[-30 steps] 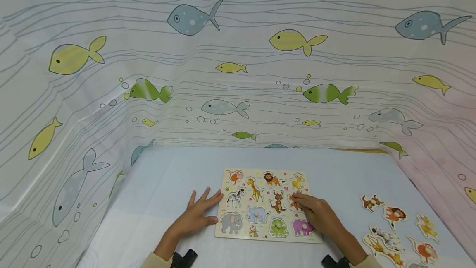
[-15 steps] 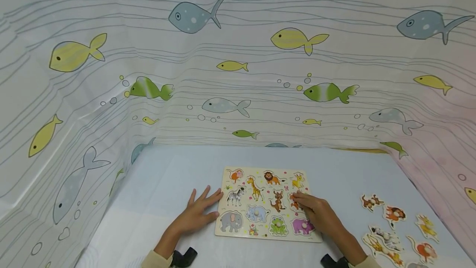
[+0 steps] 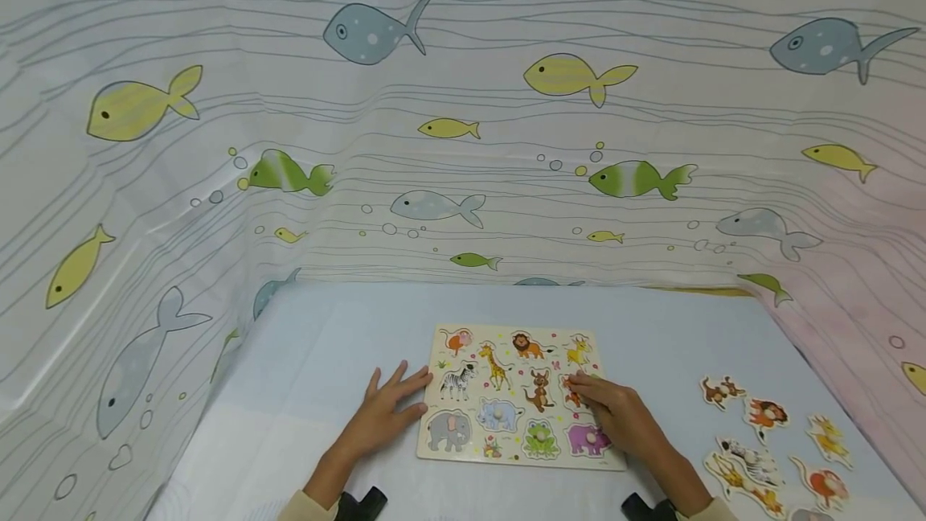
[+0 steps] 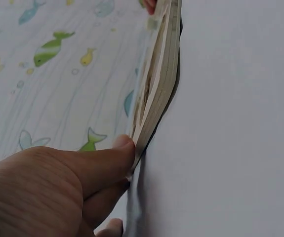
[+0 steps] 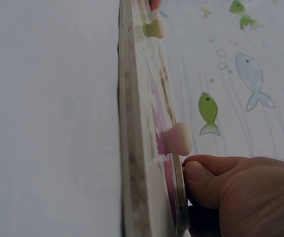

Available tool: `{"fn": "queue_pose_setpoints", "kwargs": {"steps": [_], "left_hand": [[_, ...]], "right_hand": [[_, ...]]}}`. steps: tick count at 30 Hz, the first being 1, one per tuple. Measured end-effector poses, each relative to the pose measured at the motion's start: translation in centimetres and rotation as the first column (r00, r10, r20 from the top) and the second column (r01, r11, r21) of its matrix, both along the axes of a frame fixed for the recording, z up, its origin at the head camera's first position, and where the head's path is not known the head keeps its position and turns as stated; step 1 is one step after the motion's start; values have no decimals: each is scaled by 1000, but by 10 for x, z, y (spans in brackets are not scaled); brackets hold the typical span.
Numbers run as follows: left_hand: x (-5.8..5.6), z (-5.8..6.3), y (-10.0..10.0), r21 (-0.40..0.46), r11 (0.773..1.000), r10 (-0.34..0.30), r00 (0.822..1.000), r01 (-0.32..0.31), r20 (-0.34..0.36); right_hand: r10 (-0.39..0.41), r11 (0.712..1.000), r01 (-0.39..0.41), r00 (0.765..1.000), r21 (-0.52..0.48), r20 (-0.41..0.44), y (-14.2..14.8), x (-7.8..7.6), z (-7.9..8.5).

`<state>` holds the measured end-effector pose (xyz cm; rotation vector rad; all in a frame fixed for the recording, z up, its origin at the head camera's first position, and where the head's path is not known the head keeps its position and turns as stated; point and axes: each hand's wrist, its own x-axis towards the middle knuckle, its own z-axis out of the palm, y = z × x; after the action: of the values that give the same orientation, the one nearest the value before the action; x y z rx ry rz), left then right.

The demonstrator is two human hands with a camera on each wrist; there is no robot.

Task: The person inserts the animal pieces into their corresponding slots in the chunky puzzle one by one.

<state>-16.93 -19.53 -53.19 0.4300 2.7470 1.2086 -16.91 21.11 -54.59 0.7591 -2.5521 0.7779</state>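
A wooden peg puzzle board [image 3: 521,461] with animal pictures lies flat on the white table. My left hand [image 3: 379,418] is spread at its left edge, fingertips and thumb touching the side; the left wrist view shows the thumb [image 4: 107,160] against the board's edge. On the board's right side, my right hand [image 3: 628,418] pinches an orange animal puzzle piece [image 3: 570,396], mostly covered by the fingers. The right wrist view shows thumb and index finger close together beyond the pink knob of the purple hippo piece [image 5: 156,116]. A frog piece [image 3: 541,450] and a blue animal piece [image 3: 510,426] sit in the board.
Loose animal pieces lie to the right: a kangaroo [image 3: 716,395], a lion [image 3: 765,412], a yellow animal [image 3: 828,436], a zebra [image 3: 760,465], a giraffe [image 3: 738,482] and a monkey [image 3: 823,481]. Zebra and giraffe overlap. A fish-print curtain [image 3: 506,175] surrounds the table.
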Motion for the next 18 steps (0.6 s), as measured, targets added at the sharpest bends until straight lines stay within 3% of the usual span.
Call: {"fn": "queue_pose_setpoints", "kwargs": {"steps": [12,18], "left_hand": [[-4,1,0,-46,999,-12,1000,12,-10],[-7,2,0,-11,999,-33,999,34,22]], "right_hand": [[-1,1000,1,999,15,43,0,-2,0],[-11,1000,10,998,28,58,-1,-2,0]]}}
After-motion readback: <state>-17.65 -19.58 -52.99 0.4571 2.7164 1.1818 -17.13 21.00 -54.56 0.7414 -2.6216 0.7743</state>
